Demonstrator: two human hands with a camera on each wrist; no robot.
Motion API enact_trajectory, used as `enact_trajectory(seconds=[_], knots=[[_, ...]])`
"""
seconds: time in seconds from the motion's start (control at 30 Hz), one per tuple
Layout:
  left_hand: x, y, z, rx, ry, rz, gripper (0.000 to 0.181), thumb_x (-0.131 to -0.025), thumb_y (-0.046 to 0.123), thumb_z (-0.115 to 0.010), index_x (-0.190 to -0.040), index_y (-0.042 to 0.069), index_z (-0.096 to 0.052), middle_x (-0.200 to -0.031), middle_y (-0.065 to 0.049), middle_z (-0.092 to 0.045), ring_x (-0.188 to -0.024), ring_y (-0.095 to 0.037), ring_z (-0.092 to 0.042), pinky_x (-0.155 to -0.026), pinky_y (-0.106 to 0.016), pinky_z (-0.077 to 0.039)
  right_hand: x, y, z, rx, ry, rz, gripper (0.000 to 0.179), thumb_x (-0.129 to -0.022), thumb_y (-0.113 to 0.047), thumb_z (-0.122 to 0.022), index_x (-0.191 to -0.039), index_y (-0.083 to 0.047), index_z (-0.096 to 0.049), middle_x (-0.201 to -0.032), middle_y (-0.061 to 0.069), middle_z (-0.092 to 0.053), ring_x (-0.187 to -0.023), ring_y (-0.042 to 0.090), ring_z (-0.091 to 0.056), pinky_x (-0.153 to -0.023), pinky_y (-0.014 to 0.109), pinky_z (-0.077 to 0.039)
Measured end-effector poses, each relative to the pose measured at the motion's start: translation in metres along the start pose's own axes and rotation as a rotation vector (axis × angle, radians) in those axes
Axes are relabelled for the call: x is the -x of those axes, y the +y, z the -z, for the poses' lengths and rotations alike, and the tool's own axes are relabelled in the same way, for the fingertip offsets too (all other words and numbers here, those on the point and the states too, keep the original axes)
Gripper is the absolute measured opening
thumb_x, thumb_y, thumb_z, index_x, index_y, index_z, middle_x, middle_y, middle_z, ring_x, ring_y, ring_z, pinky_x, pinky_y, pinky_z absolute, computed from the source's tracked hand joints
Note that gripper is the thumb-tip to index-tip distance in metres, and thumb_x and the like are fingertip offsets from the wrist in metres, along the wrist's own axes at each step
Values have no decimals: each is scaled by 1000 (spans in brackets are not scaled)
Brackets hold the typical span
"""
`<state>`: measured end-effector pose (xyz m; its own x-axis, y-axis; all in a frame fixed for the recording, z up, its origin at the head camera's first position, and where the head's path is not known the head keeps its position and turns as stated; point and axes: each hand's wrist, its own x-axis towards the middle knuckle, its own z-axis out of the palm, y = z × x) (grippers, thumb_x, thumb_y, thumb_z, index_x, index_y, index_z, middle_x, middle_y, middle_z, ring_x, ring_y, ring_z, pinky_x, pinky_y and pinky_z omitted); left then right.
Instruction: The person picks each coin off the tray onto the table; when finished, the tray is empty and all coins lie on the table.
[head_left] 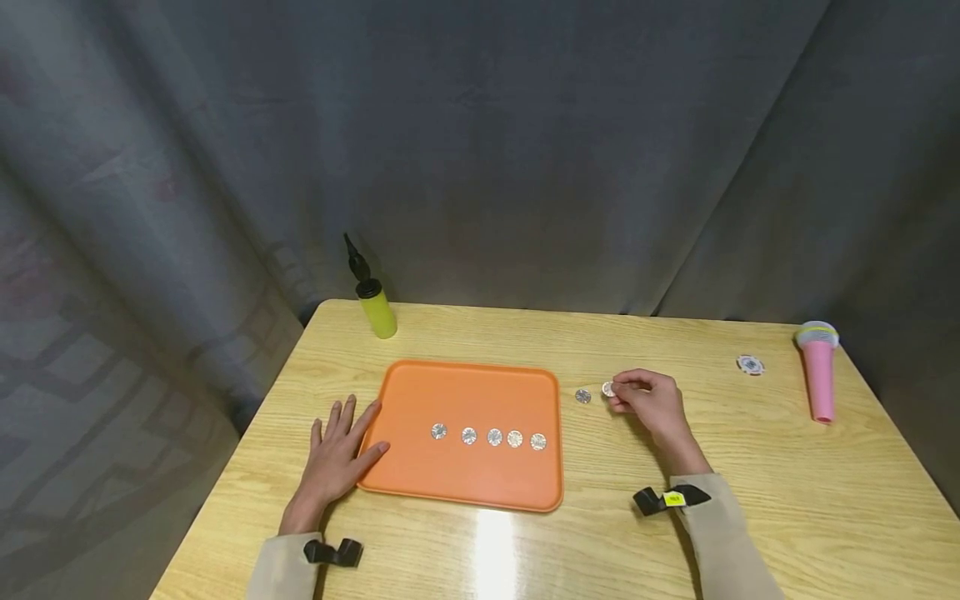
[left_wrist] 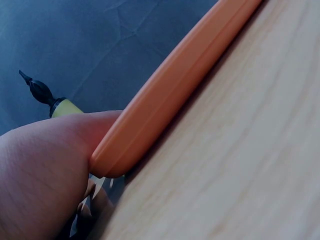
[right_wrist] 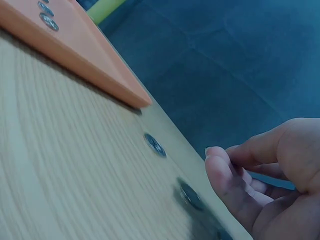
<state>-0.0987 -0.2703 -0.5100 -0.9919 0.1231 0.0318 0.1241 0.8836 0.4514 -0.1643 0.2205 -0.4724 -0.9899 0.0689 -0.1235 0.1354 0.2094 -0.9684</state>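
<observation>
My left hand (head_left: 337,454) lies with fingers spread at the left side of an orange tray (head_left: 465,379); the thumb reaches over its rim. In the left wrist view the hand meets the tray's rounded corner. Inside the tray, several small silvery coins (head_left: 494,437) form a row. My right hand (head_left: 654,404) is just right of the tray, thumb and index finger brought together at a silvery coin (head_left: 608,388). Another coin (head_left: 582,396) lies between that hand and the tray. In the right wrist view the pinched fingertips hover over a coin (right_wrist: 191,195) on the table.
A yellow-green pump (head_left: 378,310) with a black nozzle stands at the table's back left. Toward the right are a white, dark-marked poker chip (head_left: 750,364) and a pink toy microphone (head_left: 820,375). Grey curtains (head_left: 480,167) hang behind the wooden table (head_left: 750,467).
</observation>
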Motion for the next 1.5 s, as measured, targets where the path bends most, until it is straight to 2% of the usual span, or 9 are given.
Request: enact_trajectory(seconds=[0.3,0.73,0.97,1.1,1.23,1.33,1.5], knots=[[0,-1,-1,-2,-1,3,73,-95,48,-60,-158,21,-34,-167,-26,-16,-154,-52,-8,-116,-74,-1,5,9,25,22,63,0,28,-97,1,-58,-118,20,-58,-78,-7,-66,-67,1,-70,-68,23,-61],[0,1,1,-10,13,-11,72,-96,48,-60,-158,20,-35,-166,-27,-17,-153,-53,-9,-115,-75,-2,10,23,62,-29,110,-6,30,-96,1,-59,-116,22,-55,-73,-13,-68,-64,1,-70,-63,22,-60],[1,2,2,-4,13,-7,72,-95,48,-60,-157,20,-35,-166,-27,-17,-153,-53,-9,-116,-74,-1,14,33,83,-37,139,-1,19,-96,1,-59,-108,15,-62,-72,-14,-70,-62,1,-70,-61,21,-60],[1,1,2,-4,6,-1,73,-95,48,-61,-158,20,-35,-166,-27,-17,-153,-52,-9,-116,-74,-1,16,36,93,-58,152,-8,11,-96,0,-60,-101,3,-68,-72,-14,-70,-62,1,-70,-61,20,-59],[2,1,2,-4,4,-1,73,-95,47,-61,-157,19,-35,-166,-27,-17,-153,-52,-9,-116,-74,-1,17,39,101,-106,167,-32,11,-95,1,-61,-95,-4,-70,-71,-12,-70,-60,2,-70,-60,20,-59],[2,1,2,-3,4,-1,73,-95,47,-61,-157,20,-35,-166,-27,-16,-153,-52,-9,-116,-74,-1,17,41,104,-67,176,-52,9,-95,1,-60,-100,3,-67,-70,-13,-69,-60,2,-70,-60,20,-59],[1,2,1,-5,9,-7,72,-96,47,-61,-157,20,-35,-166,-27,-17,-153,-53,-9,-116,-74,-2,16,44,106,73,185,-72,29,-97,-2,-58,-116,21,-56,-70,-17,-66,-61,-2,-68,-62,21,-60]])
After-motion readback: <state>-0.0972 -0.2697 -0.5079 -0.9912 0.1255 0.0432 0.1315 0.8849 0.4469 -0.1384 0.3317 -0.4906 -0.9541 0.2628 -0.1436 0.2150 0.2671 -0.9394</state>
